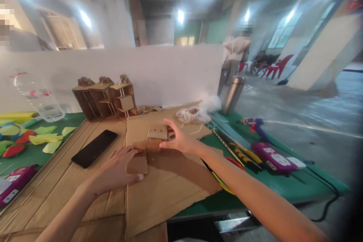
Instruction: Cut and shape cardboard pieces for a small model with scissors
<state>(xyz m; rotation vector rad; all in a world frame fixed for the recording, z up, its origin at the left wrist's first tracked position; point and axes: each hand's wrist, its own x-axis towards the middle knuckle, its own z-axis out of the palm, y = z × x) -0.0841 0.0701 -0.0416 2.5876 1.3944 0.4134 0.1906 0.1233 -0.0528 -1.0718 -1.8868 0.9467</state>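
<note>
A small cardboard box piece [157, 138] stands on flat cardboard sheets [170, 189] in the middle of the table. My right hand [179, 140] grips its right side, thumb below and fingers over the top. My left hand [120, 168] lies flat on a cardboard flap [138, 162] just left of the box, fingers stretched out and pressing down. A black phone [94, 148] lies on the cardboard to the left of my left hand.
Three cardboard shelf models [104, 96] stand at the back, a plastic bottle [39, 96] at the left. A twine tangle [193, 113], steel flask [233, 93], glue gun [255, 124], magenta cutters [272, 157] and rulers [235, 147] lie right. Coloured paper scraps [42, 138] lie left. A person stands far back.
</note>
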